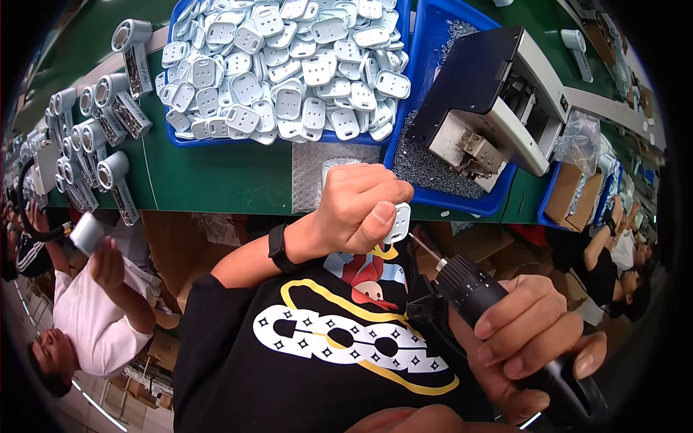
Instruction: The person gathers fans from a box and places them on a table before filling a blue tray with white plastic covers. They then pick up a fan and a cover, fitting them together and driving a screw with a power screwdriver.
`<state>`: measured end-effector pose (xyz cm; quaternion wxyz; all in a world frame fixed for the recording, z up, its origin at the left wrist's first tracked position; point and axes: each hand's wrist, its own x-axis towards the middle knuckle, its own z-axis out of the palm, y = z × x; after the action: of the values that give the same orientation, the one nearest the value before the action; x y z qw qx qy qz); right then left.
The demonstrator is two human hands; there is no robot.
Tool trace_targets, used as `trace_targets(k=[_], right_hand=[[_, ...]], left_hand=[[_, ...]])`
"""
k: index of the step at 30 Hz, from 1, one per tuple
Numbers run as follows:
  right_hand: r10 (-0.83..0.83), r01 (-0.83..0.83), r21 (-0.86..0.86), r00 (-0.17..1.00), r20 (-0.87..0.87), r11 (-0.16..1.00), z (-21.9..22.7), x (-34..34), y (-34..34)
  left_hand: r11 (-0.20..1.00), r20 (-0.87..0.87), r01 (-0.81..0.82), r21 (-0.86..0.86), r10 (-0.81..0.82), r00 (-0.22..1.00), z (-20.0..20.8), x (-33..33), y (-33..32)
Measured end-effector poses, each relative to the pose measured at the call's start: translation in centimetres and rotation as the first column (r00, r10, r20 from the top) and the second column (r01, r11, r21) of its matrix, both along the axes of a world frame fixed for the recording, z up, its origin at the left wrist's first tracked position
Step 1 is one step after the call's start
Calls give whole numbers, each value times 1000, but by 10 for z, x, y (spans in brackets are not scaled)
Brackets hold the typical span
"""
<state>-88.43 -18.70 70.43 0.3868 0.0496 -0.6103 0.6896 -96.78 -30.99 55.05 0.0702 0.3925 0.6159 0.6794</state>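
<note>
Pinched between the thumb and fingers of my left hand (354, 206) is a small pale plastic plate (398, 225) with several holes. Whether anything is behind the plate is hidden by the hand. My right hand (530, 335) is wrapped round a black electric screwdriver (469, 287). Its thin metal bit points up and left, with the tip close to the plate's lower right edge. Whether the tip touches the plate I cannot tell. Just behind my left knuckles, a pale round rim (339, 164) shows in part above bubble wrap (307, 177).
A blue tray (173, 133) heaped with similar plates stands ahead. Right of it, a screw feeder (498, 101) sits in another blue tray (413, 206) of loose screws. Several pale ring-headed devices (115, 173) lie on the green bench (216, 180) at left. Co-workers (101, 310) sit on both sides.
</note>
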Motion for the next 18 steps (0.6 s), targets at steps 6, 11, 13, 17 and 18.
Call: trace_targets(k=[6,11,13,17,18], right_hand=[[80,-80,-7,996,29,997,-8,-20,-1],[132,-133,12,991,14,991,-16,-27,1],[129,-129,9,992,12,992,-18,-27,0],[81,-81,14,997,10,997,-16,-24,-2],[54,-54,10,998,26,998,-14,-21,-2]], left_hand=[[998,8,40,-37,-40,999,4,-8,-5],[998,-10,42,-45,-43,999,2,-14,-3],[998,-12,41,-47,-42,999,3,-12,-2],[996,-4,66,-54,-66,998,4,-12,1],[996,-8,67,-54,-68,998,3,-12,2]])
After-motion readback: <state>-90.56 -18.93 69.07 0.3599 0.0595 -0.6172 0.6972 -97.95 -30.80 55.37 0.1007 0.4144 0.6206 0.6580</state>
